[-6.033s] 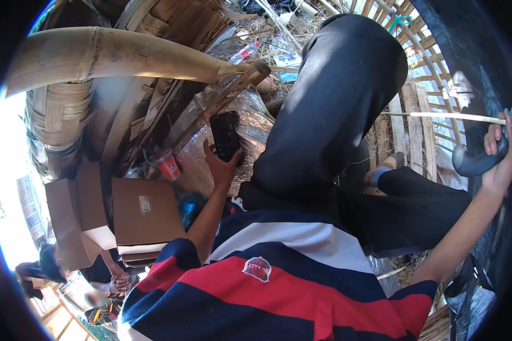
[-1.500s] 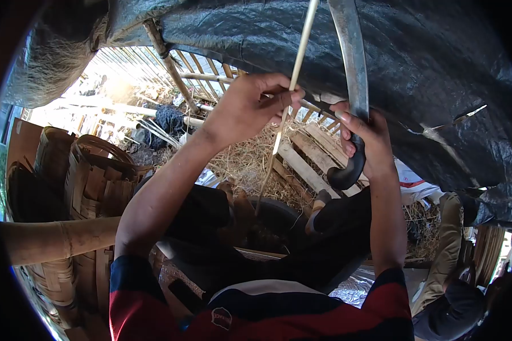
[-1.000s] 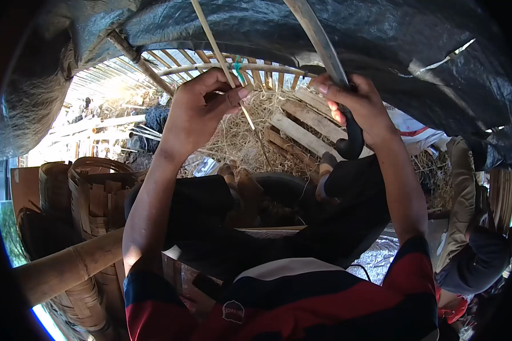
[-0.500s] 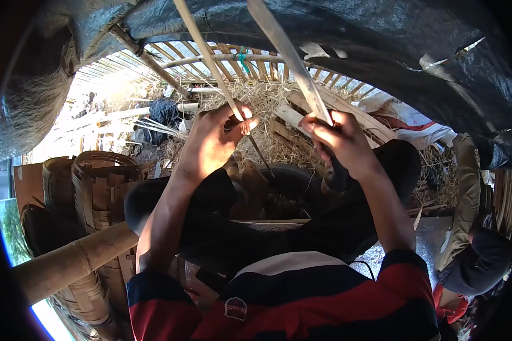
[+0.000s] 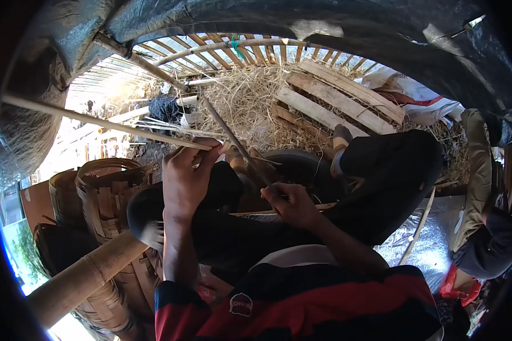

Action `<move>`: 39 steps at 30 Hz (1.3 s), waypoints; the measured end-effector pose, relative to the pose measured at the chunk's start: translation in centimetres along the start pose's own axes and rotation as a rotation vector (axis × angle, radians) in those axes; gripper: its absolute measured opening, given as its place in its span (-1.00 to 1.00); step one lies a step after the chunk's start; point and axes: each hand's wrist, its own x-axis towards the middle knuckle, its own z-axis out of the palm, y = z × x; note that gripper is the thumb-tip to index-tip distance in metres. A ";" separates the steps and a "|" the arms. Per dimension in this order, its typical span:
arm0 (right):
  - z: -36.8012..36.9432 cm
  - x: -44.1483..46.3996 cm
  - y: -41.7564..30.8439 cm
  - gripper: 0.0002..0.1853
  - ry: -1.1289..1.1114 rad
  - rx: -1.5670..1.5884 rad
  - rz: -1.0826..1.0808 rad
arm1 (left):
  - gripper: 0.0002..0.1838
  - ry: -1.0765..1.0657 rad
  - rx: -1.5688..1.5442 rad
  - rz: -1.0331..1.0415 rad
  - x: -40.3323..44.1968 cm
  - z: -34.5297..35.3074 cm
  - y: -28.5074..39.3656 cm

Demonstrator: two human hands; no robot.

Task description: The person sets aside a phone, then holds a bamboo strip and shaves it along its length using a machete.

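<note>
My left hand [image 5: 186, 173] is raised in front of the left knee, its thumb and fingertips pinched on a thin bamboo strip [image 5: 108, 125]. The strip runs from the hand out to the upper left, and its short end pokes out to the right. Lower and further right, my right hand [image 5: 293, 206] is closed around what looks like a long, narrow knife [image 5: 228, 132]. Its dark length slants up and left, passing close to the fingertips of the left hand. Whether knife and strip touch I cannot tell. The grip end is hidden in the fist.
Woven bamboo baskets [image 5: 105, 199] and a thick bamboo pole [image 5: 88, 273] stand at the left. Wooden planks [image 5: 341, 102] lie on shavings [image 5: 239, 96] ahead. A dark round rim [image 5: 301, 165] is between my feet. Another person's sleeve [image 5: 489, 244] shows at right.
My left hand has swung the strip from steep to nearly level, pointing left. My right hand has come down and inward with the knife, which now slants further left.
</note>
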 end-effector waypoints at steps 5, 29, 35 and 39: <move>0.8 0.5 -2.1 -0.66 -0.069 0.023 0.033 | -0.89 0.042 -0.013 -0.060 -1.7 -0.3 -1.1; -0.7 5.3 7.3 -0.62 -0.029 -0.338 0.093 | -0.87 -0.009 -0.052 0.001 -2.4 0.6 -2.3; 0.1 5.4 5.0 -0.60 -0.129 -0.239 0.033 | -0.89 -0.052 -0.077 -0.093 -2.6 0.5 -3.2; -0.7 5.5 7.0 -0.61 0.017 -0.149 0.163 | -0.90 0.067 -0.345 -0.177 -2.6 -0.3 -3.2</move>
